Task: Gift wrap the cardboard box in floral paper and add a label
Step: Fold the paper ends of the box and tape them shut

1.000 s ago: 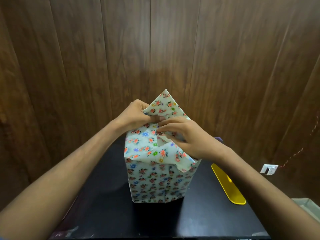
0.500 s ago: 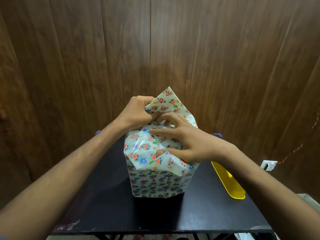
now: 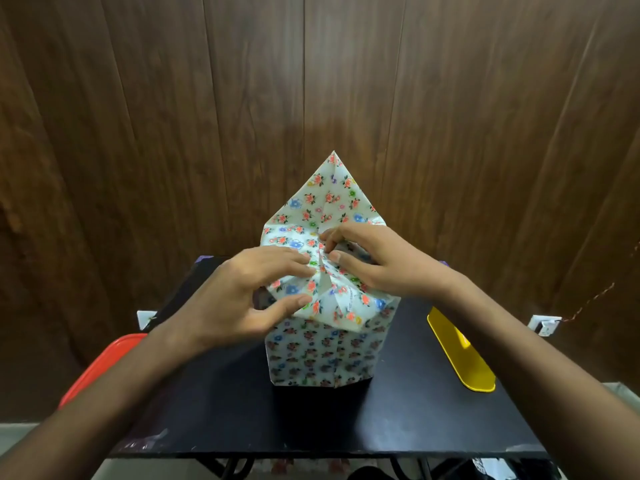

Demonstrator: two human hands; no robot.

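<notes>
Paper (image 3: 322,355) covered the box, which stood mid-table (image 3: 221,420). Spread fingers of the left hand (image 3: 239,299) were pressed on the folded top; a crease there was pinched by the right hand (image 3: 377,261). A yellow tray (image 3: 460,355) lay at the right edge.

A black table (image 3: 398,420) fills the lower middle of the frame, backed by a dark wood-panelled wall (image 3: 173,133). At the table's right edge lies a long yellow tray (image 3: 460,355). A red object (image 3: 100,365) shows at lower left beside the table. White wall sockets sit at middle left (image 3: 145,318) and far right (image 3: 545,325), the right one with a cord (image 3: 588,304).
</notes>
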